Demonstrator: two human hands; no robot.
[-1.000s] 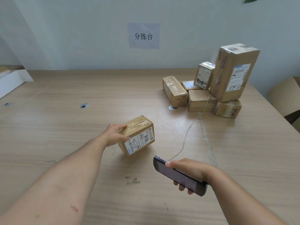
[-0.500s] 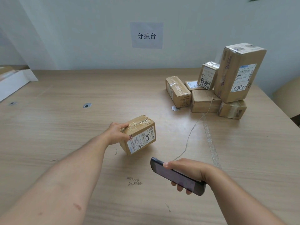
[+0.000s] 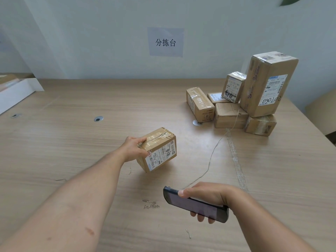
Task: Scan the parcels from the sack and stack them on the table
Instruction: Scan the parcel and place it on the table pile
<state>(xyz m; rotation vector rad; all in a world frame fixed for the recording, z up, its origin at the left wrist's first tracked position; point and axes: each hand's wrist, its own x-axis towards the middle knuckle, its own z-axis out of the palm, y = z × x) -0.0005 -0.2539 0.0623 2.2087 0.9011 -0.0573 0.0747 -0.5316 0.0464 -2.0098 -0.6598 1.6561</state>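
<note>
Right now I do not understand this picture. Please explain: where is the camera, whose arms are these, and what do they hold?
There is no machine here. A person wears a camera on the head, so you see their two arms from above. The left hand grips a small cardboard parcel, tilted so its label faces the camera. The right hand holds a dark handheld scanner, its front end toward that parcel. Below them is a wooden table. At its far right lies a pile of parcels, a tall box on top. A paper sign hangs on the wall.
</note>
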